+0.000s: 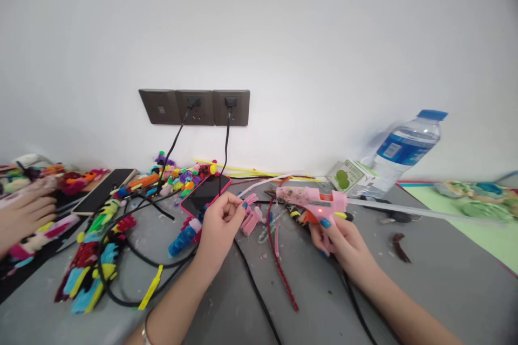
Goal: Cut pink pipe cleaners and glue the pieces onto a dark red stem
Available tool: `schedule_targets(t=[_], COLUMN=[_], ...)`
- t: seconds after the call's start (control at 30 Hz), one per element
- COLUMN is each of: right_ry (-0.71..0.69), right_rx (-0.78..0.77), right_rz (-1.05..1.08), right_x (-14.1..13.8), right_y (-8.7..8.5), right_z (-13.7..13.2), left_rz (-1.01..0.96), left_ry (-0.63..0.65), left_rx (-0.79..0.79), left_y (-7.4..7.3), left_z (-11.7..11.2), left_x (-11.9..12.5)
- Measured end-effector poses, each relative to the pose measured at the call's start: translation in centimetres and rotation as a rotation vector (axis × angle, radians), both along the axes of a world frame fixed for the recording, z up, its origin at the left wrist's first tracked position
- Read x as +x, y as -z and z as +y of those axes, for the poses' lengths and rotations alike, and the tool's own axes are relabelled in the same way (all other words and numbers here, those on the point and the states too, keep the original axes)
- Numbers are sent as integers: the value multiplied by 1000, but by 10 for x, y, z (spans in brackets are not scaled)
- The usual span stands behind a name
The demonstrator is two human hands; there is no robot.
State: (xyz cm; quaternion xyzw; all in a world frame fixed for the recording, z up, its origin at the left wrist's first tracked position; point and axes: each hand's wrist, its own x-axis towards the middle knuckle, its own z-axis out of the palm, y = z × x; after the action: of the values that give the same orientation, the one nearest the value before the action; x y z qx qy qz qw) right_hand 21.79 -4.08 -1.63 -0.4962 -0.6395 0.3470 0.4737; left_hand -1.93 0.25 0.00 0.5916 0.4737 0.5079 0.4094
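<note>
My right hand is wrapped round the handle of a pink hot glue gun, whose small light glows orange. A long clear glue stick sticks out of its back, and the nozzle points left toward my other hand. My left hand is closed in a pinch, with a pale pink pipe cleaner running up and right from its fingertips. Just right of those fingertips are small pink pipe-cleaner pieces. A red tinsel pipe cleaner lies on the table between my hands.
Black cables run from wall sockets across the grey table. A phone and colourful pipe-cleaner crafts lie left. At right stand a tilted water bottle and a green-white box. Another person's hand is far left.
</note>
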Motion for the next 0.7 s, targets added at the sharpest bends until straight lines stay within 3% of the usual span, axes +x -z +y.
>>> schedule_targets(t=[0.17, 0.4, 0.5, 0.7], right_ry=[0, 33, 126, 440], right_rx=[-54, -157, -162, -257], right_rz=[122, 311, 385, 464], right_x=[4, 19, 33, 71], right_y=[-1, -16, -20, -15], right_z=[4, -1, -19, -74], left_rz=[-73, -175, -195, -312], left_ry=[23, 79, 95, 106], left_rx=[-58, -143, -151, -217], left_y=[2, 7, 9, 6], left_z=[3, 4, 4, 0], left_x=[-2, -3, -1, 4])
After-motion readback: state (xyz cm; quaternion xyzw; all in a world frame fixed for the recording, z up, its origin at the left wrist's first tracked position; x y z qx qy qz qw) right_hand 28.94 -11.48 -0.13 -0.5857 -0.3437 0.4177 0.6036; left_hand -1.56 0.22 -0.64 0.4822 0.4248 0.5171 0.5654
